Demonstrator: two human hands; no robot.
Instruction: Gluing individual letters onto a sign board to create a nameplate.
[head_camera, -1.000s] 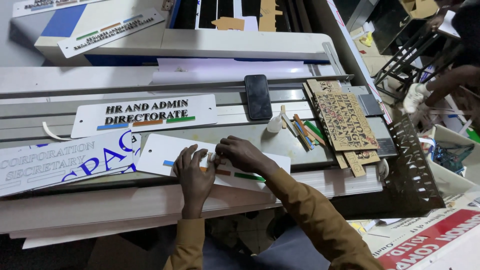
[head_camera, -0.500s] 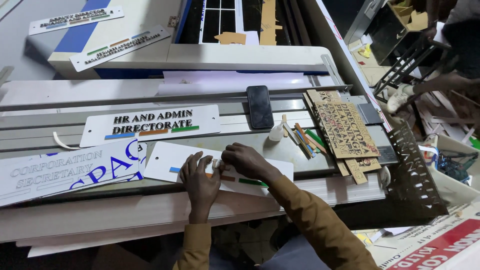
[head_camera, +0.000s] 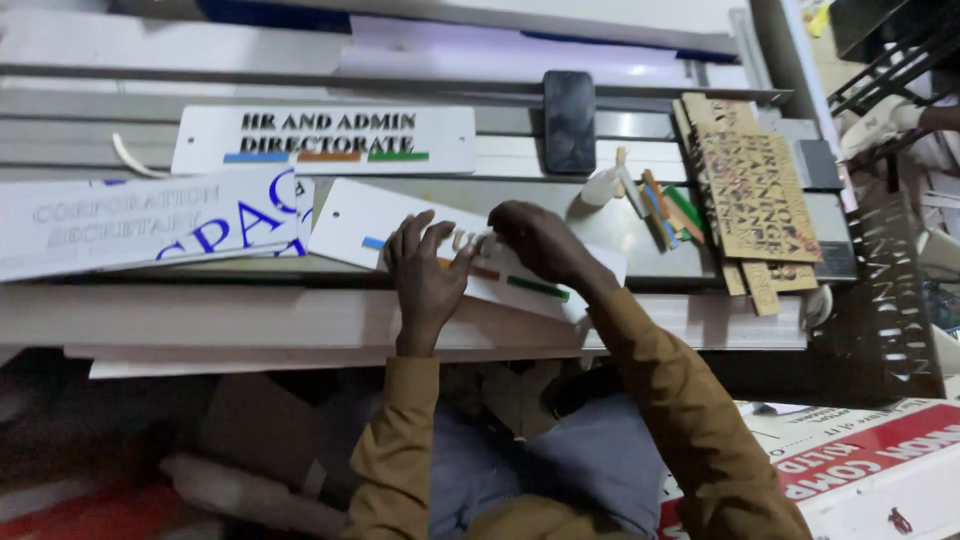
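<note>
A white sign plate (head_camera: 350, 222) with a blue, an orange and a green bar lies tilted on the grey metal workbench (head_camera: 640, 228). My left hand (head_camera: 425, 275) rests flat on the plate with fingers spread. Beside it my right hand (head_camera: 540, 240) pinches a small white cut-out piece (head_camera: 468, 240) against the plate between the two hands. Both sleeves are tan.
A finished white sign with black letters and coloured bars (head_camera: 325, 138) lies behind, a black phone (head_camera: 569, 120) to its right. Coloured strips (head_camera: 668, 208), a brown cut-out letter sheet (head_camera: 755, 195) and a white glue bottle (head_camera: 603, 185) sit right. A blue-lettered sign (head_camera: 150, 222) lies left.
The view has tilted downward, so the bench sits higher in frame and my lap shows. Both hands stay on the plate, the right still working the small piece.
</note>
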